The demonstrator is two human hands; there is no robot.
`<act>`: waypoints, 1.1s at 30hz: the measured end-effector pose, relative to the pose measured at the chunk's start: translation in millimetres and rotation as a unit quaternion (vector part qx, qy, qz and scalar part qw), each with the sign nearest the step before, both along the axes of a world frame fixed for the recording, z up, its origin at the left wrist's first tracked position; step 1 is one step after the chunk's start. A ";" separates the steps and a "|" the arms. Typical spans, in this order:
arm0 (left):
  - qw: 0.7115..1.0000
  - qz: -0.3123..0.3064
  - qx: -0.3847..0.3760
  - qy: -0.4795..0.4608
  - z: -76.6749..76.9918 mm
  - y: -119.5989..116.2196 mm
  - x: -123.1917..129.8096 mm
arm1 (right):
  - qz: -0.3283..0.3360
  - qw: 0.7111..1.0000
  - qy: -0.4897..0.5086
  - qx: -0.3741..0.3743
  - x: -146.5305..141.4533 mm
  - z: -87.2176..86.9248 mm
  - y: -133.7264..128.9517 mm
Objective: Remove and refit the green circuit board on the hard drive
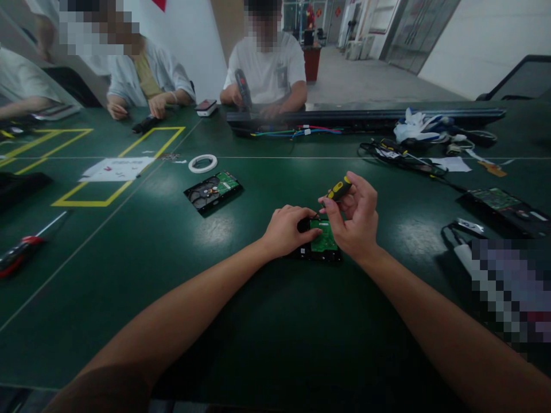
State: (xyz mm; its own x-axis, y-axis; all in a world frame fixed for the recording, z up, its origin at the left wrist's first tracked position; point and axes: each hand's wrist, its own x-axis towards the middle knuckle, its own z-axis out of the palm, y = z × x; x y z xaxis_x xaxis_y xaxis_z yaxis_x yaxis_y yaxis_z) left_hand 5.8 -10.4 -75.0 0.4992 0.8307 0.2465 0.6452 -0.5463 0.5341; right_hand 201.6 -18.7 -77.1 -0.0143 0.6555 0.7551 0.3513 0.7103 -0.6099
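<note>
A hard drive [326,236] with a green circuit board lies on the table in front of me. My left hand [287,230] grips its left part, thumb on the board and fingers curled toward the far edge. Between the fingertips of my right hand [359,221] is a small yellow and black screwdriver [341,188], tilted with its lower end toward the drive's far edge. Whether its tip touches a screw is too small to tell. Farther left sits a second hard drive [214,191], apart from both hands.
A roll of white tape [202,163] and a paper sheet [116,169] lie at the left. A red and black screwdriver [21,252] is near the left edge. Cables [400,155], gloves [419,126] and another drive [501,203] occupy the right. Other people sit across the table.
</note>
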 end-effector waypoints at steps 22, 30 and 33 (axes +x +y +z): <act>1.000 -0.002 -0.001 0.003 2.3 -0.7 0.6 | -0.031 0.998 -0.023 0.048 -0.1 2.3 4.3; 1.000 -0.005 -0.003 0.003 -0.4 0.8 -0.1 | -0.087 0.992 -0.062 0.071 1.3 8.9 5.6; 1.000 -0.006 -0.001 0.002 0.7 0.4 0.0 | -0.101 0.988 -0.085 0.077 1.4 12.0 6.1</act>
